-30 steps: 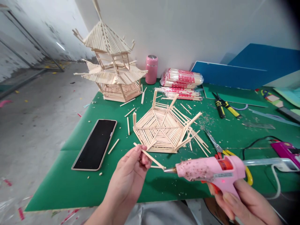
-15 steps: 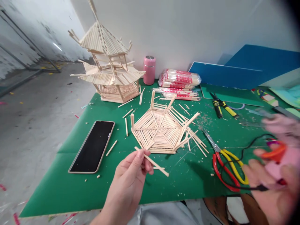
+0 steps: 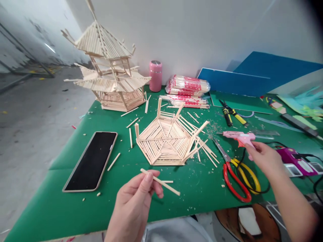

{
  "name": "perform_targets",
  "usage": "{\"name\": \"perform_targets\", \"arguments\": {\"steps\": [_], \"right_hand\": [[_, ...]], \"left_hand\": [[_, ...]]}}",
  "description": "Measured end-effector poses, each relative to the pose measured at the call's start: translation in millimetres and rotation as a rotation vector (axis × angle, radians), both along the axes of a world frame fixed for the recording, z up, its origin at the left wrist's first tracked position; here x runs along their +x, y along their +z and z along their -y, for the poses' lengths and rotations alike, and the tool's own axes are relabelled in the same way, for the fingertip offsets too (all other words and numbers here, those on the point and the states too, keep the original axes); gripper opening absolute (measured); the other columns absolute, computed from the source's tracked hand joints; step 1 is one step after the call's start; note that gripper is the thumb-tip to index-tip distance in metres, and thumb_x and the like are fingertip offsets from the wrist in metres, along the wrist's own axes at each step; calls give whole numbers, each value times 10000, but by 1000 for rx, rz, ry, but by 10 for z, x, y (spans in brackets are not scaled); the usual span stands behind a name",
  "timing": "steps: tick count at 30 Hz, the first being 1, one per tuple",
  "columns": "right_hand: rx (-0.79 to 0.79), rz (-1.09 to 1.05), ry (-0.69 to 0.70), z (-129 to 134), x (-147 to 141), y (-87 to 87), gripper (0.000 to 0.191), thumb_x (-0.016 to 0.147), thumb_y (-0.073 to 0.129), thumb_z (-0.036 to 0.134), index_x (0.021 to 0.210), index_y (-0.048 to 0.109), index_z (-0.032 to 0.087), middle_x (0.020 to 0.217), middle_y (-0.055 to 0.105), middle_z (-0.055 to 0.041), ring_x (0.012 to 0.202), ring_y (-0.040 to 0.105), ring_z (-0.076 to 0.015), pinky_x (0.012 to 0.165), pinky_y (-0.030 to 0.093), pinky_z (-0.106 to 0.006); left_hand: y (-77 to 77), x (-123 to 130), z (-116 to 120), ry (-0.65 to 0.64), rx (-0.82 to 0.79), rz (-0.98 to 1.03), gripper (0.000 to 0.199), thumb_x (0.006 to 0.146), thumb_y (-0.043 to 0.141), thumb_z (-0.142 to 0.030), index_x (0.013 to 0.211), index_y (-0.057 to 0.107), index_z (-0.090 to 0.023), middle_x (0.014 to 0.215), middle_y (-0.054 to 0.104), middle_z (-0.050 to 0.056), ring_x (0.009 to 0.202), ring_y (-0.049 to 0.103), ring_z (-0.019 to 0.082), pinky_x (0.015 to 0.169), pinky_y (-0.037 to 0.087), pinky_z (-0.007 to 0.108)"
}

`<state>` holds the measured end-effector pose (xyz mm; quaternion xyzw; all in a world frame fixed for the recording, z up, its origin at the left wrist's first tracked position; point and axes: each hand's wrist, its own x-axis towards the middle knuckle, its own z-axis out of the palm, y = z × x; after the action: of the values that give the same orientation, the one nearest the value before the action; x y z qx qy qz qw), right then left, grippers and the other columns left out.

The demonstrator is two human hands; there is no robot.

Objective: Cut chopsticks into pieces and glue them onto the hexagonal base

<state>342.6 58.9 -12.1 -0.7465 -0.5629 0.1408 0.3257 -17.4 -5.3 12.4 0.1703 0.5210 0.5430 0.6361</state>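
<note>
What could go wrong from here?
Snag: the black cord crosses the scissors; moving the glue gun in the right hand might drag them.
Slip: the left hand pinches a thin stick with both ends free, so it could twist.
Knock: uprights on the hexagonal frame might catch a passing hand.

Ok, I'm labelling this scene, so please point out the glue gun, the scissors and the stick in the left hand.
Glue gun [image 3: 241, 135]: head view, on its pink body.
Scissors [image 3: 227, 158]: head view, on the metal near the pivot.
Held stick [image 3: 168, 187]: head view, on its bare lower stretch.
</note>
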Motion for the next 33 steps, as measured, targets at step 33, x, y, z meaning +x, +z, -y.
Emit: {"name": "perform_targets", "arguments": {"steps": [33], "right_hand": [[344,-103,667,-450,-1759,882,150,740,634,328,690,673,192,567,557,23,529,470,-96,481,356,-241]], "left_hand": [[-451,-307,-157,-326,565,-1334,249,752,581,-255,969,628,-142,903,590,82,772,564,188,666,481,305]]}}
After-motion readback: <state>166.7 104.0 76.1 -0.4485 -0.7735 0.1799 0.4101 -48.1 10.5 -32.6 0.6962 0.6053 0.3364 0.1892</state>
